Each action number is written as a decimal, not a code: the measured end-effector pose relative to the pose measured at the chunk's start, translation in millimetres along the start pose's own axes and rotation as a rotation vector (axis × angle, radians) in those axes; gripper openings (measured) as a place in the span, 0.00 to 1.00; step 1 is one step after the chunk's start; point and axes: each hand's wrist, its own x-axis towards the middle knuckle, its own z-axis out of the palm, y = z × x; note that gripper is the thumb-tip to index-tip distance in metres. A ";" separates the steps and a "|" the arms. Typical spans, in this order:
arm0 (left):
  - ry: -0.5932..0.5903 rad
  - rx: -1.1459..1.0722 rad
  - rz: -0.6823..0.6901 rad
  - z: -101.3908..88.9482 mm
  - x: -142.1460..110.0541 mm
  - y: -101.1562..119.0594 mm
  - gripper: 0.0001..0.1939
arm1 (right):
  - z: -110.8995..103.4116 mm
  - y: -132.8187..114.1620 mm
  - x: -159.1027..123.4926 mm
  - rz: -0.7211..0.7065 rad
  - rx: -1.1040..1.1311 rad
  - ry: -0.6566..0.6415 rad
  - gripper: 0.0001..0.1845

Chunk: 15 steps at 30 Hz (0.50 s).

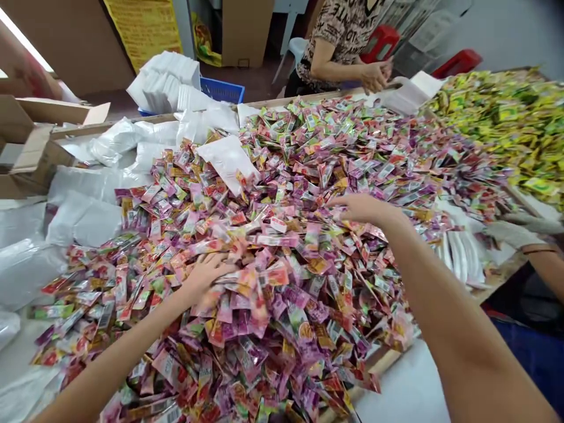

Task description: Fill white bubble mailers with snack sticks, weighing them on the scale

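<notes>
A huge heap of small pink, purple and red sachets (308,194) covers the table in front of me. My left hand (206,275) lies flat on the sachets at the heap's near left side, fingers stretched out and resting on the packets. My right hand (359,207) reaches further in, hovering palm down over the middle of the heap with fingers extended toward the left. Neither hand holds anything that I can see.
White plastic bags (83,217) lie left of the heap, one white bag (227,158) on top. Yellow-green sachets (506,117) pile at the far right. A seated person's hands (374,75) work at the far edge. A gloved hand (513,232) enters from the right. Cardboard boxes (30,158) stand left.
</notes>
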 end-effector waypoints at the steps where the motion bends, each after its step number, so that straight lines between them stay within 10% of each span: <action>1: 0.034 0.015 -0.071 13.5 -7.6 -14.4 0.23 | -3.7 1.3 18.6 0.054 -0.044 0.089 0.29; 8: 0.402 0.011 -0.102 70.9 -10.2 -61.3 0.24 | -20.6 -40.1 169.7 0.129 -0.246 0.578 0.60; 15: 0.570 -0.008 -0.044 90.5 -23.7 -74.6 0.23 | -33.1 -28.6 310.9 0.114 -0.126 0.485 0.39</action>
